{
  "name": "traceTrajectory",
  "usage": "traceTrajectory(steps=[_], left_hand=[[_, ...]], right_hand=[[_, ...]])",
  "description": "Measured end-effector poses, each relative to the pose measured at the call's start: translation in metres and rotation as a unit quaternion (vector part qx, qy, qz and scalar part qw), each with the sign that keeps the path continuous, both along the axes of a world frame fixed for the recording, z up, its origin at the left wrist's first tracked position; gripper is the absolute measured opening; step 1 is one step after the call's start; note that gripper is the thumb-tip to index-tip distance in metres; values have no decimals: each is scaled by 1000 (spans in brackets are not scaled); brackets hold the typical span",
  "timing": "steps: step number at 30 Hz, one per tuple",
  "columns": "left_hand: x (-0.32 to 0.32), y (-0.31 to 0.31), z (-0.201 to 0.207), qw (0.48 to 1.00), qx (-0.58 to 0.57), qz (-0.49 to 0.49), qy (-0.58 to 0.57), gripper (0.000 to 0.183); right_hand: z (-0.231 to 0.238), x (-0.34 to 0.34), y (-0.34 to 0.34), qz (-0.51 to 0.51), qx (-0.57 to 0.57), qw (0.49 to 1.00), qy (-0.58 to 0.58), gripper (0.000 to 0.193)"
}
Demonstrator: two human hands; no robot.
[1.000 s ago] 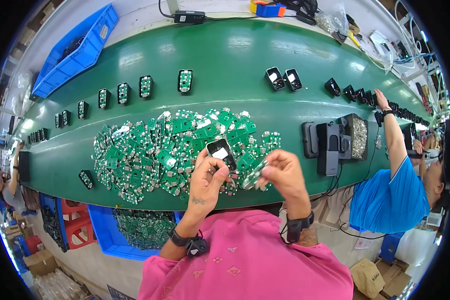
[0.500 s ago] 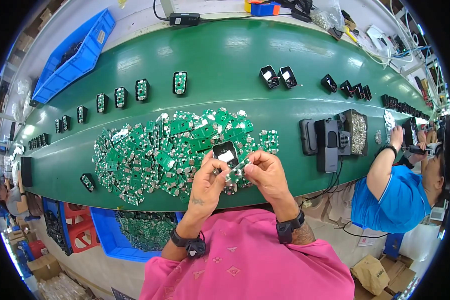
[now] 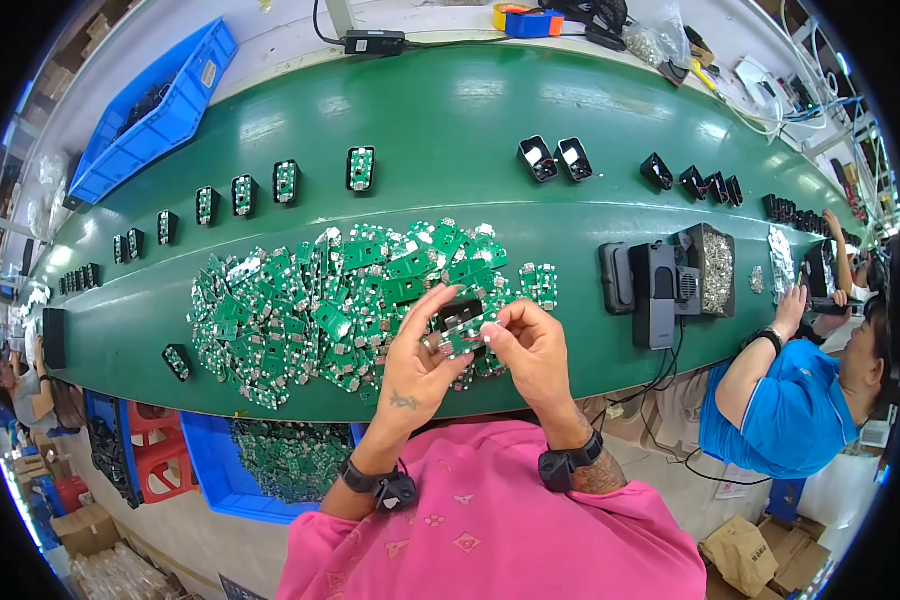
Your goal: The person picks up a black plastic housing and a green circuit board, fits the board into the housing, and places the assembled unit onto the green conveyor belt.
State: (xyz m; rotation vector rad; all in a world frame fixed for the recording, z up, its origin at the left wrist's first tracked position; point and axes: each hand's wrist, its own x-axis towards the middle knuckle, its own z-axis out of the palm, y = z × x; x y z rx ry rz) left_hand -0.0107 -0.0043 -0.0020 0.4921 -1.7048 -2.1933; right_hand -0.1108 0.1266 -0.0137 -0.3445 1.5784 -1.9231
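In front of my pink top, my left hand [image 3: 415, 360] is closed around a small open black plastic case [image 3: 460, 312]. A green circuit board [image 3: 462, 338] lies across the near side of the case, tilted. My right hand [image 3: 532, 348] pinches the right end of this board between thumb and forefinger. Left fingertips partly cover the case, so its inside hardly shows. Beneath and left of my hands spreads a large heap of loose green circuit boards [image 3: 270, 310] on the green table [image 3: 450, 100].
Cases fitted with boards [image 3: 361, 170] stand in a row at the left. Open black cases [image 3: 574, 160] stand at the back right. Dark devices [image 3: 655, 295] and a box of small metal parts [image 3: 716, 270] are to the right, near a co-worker in blue [image 3: 790, 395]. A blue bin [image 3: 215, 465] holds boards below.
The board has turned from edge-on to showing its component face over the case. The case has tipped, and its white inside is now hidden. My right hand stays close to it.
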Motion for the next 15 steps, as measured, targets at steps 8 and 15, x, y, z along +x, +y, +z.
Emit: traceTrajectory(steps=[8,15], left_hand=[[-2,3,9,998,56,-16,-28,69],[0,1,8,992,118,-30,-4,60]], right_hand=[[-4,-2,6,27,36,998,36,19],[-6,0,5,-2,32,999,41,16]])
